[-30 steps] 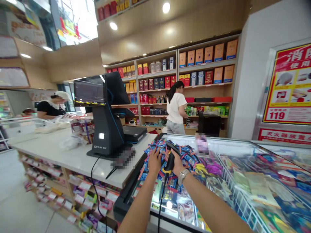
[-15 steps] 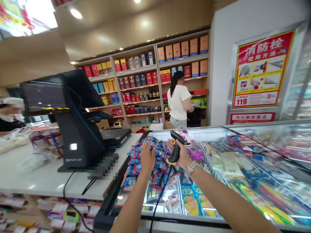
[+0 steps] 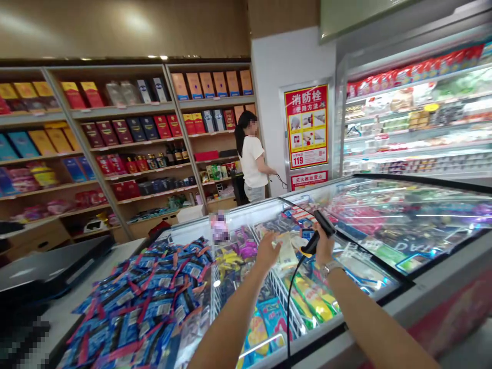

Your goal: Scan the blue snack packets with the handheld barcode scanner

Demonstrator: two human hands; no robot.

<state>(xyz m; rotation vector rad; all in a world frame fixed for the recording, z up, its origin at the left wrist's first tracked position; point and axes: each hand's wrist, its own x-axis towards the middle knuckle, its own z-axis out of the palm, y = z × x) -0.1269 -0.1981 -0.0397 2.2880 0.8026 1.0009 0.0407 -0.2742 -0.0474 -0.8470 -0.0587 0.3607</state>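
My right hand (image 3: pixel 325 245), with a watch on its wrist, is wrapped round a black barcode scanner (image 3: pixel 314 240) with yellow trim. The scanner's cable (image 3: pixel 289 302) hangs down towards the front edge of the chest freezer (image 3: pixel 426 279). To the left of it, my left hand (image 3: pixel 268 249) hovers over the freezer with thumb and fingers apart, and I see nothing in it. A large pile of blue, black and pink packets (image 3: pixel 154 287) lies on the freezer's left end, away from both hands. Below my hands, bagged goods (image 3: pixel 307 294) lie in wire-divided sections.
A counter (image 3: pixel 123 256) with a dark flat device (image 3: pixel 54 266) borders the freezer on the left. A person in a white top (image 3: pixel 251 159) stands behind it, near shelves of boxes (image 3: pixel 134 130). An open chilled display (image 3: pixel 415 123) is at the right.
The view has swung right, so the register screen is gone. My left hand has left the packet pile and both hands are now farther right, the scanner still in my right hand.
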